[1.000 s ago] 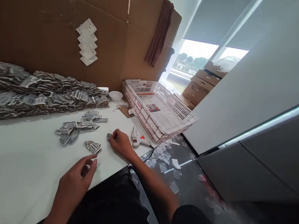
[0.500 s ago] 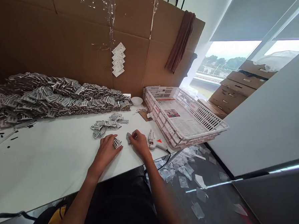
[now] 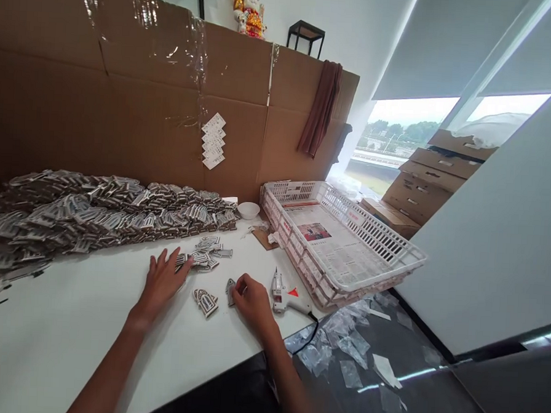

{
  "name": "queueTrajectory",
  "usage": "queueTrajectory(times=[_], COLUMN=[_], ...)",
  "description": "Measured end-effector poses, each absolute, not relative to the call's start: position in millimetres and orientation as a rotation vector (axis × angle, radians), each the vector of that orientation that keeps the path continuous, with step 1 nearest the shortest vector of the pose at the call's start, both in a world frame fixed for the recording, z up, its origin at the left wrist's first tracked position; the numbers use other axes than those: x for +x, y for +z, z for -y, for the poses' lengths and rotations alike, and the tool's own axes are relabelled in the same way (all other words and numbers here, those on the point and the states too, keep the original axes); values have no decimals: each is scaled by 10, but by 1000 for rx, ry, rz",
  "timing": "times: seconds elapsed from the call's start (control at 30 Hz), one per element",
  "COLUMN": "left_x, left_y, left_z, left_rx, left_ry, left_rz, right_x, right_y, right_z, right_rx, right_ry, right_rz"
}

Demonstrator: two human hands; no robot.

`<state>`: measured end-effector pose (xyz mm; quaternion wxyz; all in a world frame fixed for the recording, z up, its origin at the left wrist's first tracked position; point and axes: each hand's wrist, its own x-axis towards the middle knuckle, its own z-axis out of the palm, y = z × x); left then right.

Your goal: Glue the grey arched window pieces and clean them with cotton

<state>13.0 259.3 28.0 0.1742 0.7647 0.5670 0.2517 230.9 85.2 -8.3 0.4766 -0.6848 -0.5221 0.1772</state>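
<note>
My left hand [image 3: 162, 279] lies flat on the white table [image 3: 66, 331] with its fingers spread, the fingertips touching a small pile of grey arch-shaped pieces [image 3: 206, 255]. My right hand [image 3: 251, 302] is curled and pinches one small grey piece [image 3: 230, 290] against the tabletop. A single arch-shaped piece [image 3: 205, 301] lies flat between the two hands. A white glue gun [image 3: 285, 296] rests just right of my right hand, near the table's edge.
A long heap of the same grey pieces [image 3: 85, 212] runs along the cardboard wall [image 3: 124, 100]. A white plastic crate [image 3: 342, 241] overhangs the table's right edge. A small white bowl [image 3: 248, 210] sits behind. Plastic scraps [image 3: 342, 352] litter the dark floor.
My left hand left the single arch-shaped piece and reached forward to the small pile. My right hand stays pinched on its piece. The view has tilted upward.
</note>
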Motion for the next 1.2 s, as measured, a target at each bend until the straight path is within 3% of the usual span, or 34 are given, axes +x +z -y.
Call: queueTrajectory(times=[0.4,0.73,1.03,1.2], left_x=[366,366,-441,-931], left_y=[-23,121,427,299], left_z=[-2471,-2263,-2221,-1994], left_rx=[2281,2207,1945,1615], left_ry=[709,814,1031,932], left_rz=[-1359,-1252,-1430,-1698], right_x=[2313,2232,1734,1211], right_y=[-57,494,596,608], right_z=[-922,-1227,-1464,-1411], right_rx=[-1626,-1487,-1467,-1742], right_ry=[566,561,653,661], right_rz=[1151,993,1192,1573])
